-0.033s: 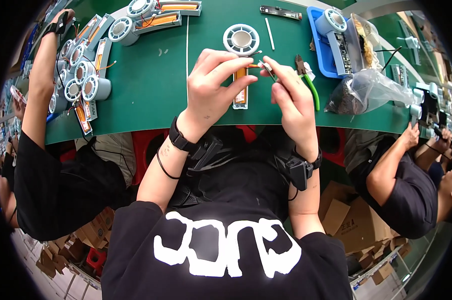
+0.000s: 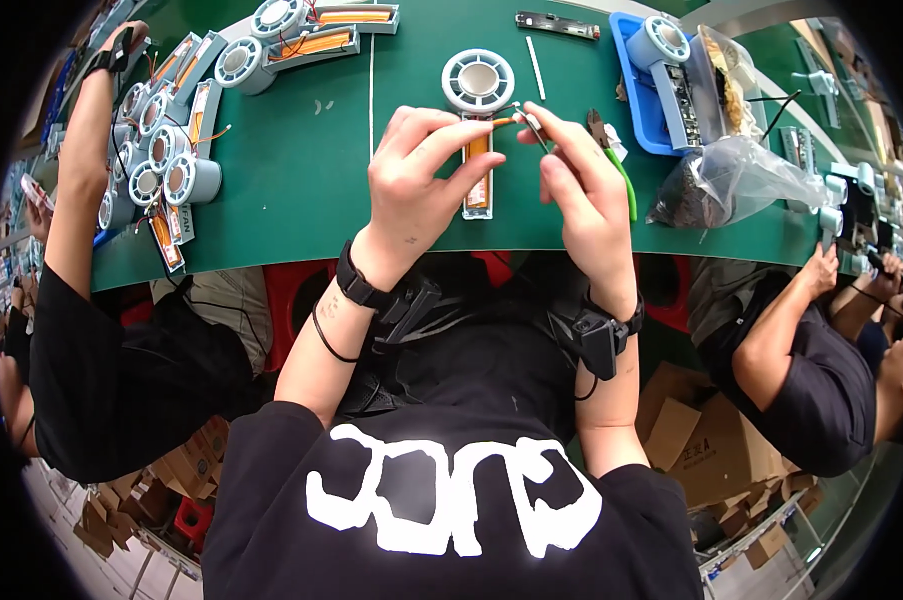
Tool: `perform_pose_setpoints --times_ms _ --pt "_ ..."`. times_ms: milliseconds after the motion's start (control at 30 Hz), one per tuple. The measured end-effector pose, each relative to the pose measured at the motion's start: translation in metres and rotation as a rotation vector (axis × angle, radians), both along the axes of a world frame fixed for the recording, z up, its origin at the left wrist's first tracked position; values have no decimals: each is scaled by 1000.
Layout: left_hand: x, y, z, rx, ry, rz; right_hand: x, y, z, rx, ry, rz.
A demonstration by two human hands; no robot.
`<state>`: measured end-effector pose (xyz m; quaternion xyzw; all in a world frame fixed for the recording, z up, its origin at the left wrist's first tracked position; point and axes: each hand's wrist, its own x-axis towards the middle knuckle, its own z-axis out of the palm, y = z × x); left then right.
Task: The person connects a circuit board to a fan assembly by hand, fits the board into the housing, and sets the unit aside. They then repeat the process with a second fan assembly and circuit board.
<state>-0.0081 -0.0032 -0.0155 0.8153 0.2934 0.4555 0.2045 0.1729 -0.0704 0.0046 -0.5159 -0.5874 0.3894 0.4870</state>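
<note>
A light-blue handheld fan [image 2: 478, 82] lies on the green table in front of me, round head away from me and its open handle showing an orange battery cell. Over that handle, my left hand [image 2: 411, 175] is closed with thumb and forefinger near a thin orange-tipped wire [image 2: 504, 121]. My right hand [image 2: 586, 175] pinches a small circuit board [image 2: 533, 124] between thumb and fingers, its edge toward the wire. The two hands are close but apart. Green-handled cutters [image 2: 619, 170] lie just right of my right hand.
Several fan units [image 2: 176, 165] cluster at the left, beside a co-worker's arm [image 2: 81, 180]. A blue tray [image 2: 636, 100] holding a fan and a clear plastic bag [image 2: 746, 180] sit at right. A white stick [image 2: 536, 68] and a dark strip-shaped part [image 2: 558, 25] lie farther back.
My left hand has shifted slightly down and left. The circuit board in my right hand has tilted and risen a little, and more of the orange-tipped wire shows.
</note>
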Motion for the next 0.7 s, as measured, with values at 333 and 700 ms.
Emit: perform_pose_setpoints --times_ms 333,700 --pt "31 0 10 175 616 275 7 59 23 -117 84 -26" --pt "0 5 -5 27 65 54 -6 8 -3 -231 257 -183"
